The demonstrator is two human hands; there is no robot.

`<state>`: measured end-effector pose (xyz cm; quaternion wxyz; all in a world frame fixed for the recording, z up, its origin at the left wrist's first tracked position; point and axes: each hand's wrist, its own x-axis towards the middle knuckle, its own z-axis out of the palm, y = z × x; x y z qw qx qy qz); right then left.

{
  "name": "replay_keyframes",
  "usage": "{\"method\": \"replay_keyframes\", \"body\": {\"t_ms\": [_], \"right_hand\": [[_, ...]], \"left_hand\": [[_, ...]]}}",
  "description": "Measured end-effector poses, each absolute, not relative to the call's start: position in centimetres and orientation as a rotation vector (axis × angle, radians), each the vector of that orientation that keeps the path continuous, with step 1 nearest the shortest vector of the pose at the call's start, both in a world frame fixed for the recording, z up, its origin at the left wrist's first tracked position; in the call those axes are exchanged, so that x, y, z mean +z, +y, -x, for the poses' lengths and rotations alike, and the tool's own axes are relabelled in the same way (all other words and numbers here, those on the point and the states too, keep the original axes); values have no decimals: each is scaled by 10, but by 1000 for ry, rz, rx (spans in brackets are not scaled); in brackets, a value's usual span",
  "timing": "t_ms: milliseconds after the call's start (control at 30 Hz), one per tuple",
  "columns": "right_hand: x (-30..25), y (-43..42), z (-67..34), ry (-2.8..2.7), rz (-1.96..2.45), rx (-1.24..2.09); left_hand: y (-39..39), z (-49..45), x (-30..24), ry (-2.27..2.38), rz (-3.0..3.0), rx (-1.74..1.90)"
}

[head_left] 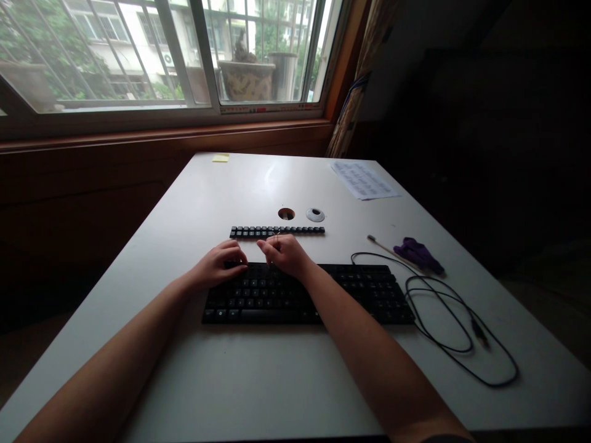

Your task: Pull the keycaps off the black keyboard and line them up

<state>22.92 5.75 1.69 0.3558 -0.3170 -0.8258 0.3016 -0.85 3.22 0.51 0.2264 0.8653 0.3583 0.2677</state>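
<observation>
One hand, my right hand [287, 253], pinches what seems a thin wire tool [276, 234] over the keyboard [263, 300]; my left hand [220, 263] half-curls at its far-left corner, contents I cannot tell. Pushing too far may scatter the keycaps [305, 230] beyond the keyboard.

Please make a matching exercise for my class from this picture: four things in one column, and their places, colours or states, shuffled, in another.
Column one
1. keyboard
2. small keys
3. cloth
4. sticky note

Column two
A. purple and crumpled, off to the right
B. lined up in two rows beyond the hands
C. yellow, near the far left corner of the table
D. black, under the left hand and right hand

Right pairs: 1-D, 2-B, 3-A, 4-C
</observation>
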Motion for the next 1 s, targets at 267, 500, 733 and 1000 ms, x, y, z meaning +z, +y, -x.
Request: {"method": "replay_keyframes", "body": {"t_ms": [267,500,733,1000], "right_hand": [[21,40,-225,-2423,596,213],[20,46,-227,-2308,715,281],[16,54,-228,-2185,797,460],[24,40,-225,-2394,648,216]], "left_hand": [[31,8,4,1002,-2390,743],[32,9,3,985,-2382,746],[31,8,6,993,-2378,736],[32,9,4,1003,-2386,735]]}}
